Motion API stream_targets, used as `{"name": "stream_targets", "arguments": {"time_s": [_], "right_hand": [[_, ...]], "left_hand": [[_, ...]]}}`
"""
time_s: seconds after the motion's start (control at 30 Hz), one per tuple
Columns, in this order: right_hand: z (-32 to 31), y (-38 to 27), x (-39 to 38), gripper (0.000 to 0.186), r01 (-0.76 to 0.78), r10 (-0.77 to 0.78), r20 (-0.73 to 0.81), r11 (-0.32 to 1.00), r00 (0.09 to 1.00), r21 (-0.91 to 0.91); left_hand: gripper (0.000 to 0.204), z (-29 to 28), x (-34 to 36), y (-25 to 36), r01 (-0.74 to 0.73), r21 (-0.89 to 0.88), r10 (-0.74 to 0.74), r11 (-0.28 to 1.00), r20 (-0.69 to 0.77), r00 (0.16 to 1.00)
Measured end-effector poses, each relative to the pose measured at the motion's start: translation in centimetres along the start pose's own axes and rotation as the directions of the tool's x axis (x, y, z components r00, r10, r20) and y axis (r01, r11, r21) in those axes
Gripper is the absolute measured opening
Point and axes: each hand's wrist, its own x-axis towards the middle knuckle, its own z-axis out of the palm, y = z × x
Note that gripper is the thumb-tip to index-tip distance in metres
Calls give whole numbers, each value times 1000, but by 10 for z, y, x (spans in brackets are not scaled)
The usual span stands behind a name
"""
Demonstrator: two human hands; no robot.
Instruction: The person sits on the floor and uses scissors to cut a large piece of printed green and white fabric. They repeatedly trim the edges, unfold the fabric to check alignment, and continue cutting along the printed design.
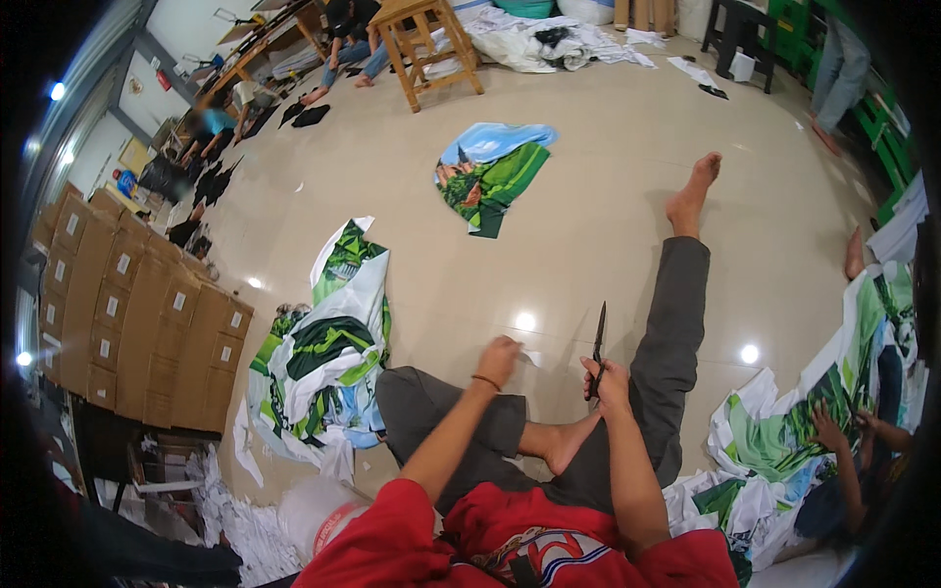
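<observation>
My right grip (613, 386) is clasping black scissors (599, 338) by handles, blades pointing away over floor (569, 255). Likely stiff, slick-bladed; handles best hold. Left grip (498, 363) hovering by white scrap (532, 359); can't tell if pinching.

Red shirt (490, 510), grey trousers (670, 338)

No text can be read; the white labels (123, 263) on the cardboard boxes (147, 343) are too small.
</observation>
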Motion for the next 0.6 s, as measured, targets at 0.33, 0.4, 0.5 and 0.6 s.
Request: {"name": "stream_targets", "arguments": {"time_s": [0.33, 0.4, 0.5, 0.6], "right_hand": [[5, 4, -3, 29, 5, 6, 28, 931, 1000, -365], [7, -3, -3, 27, -20, 36, 33, 915, 999, -403], [12, -16, -3, 29, -16, 52, 76, 910, 996, -415], [-1, -44, 3, 32, 30, 17, 89, 867, 996, -498]], "left_hand": [[25, -345, -182, -166, 779, 329, -464, 533, -656, 595], [35, -361, -240, -183, 870, 465, -454, 165, -747, 486], [46, -347, -259, -198, 850, 318, -475, 421, -721, 505], [43, -271, -154, -161, 610, 105, -480, 786, -519, 707]]}}
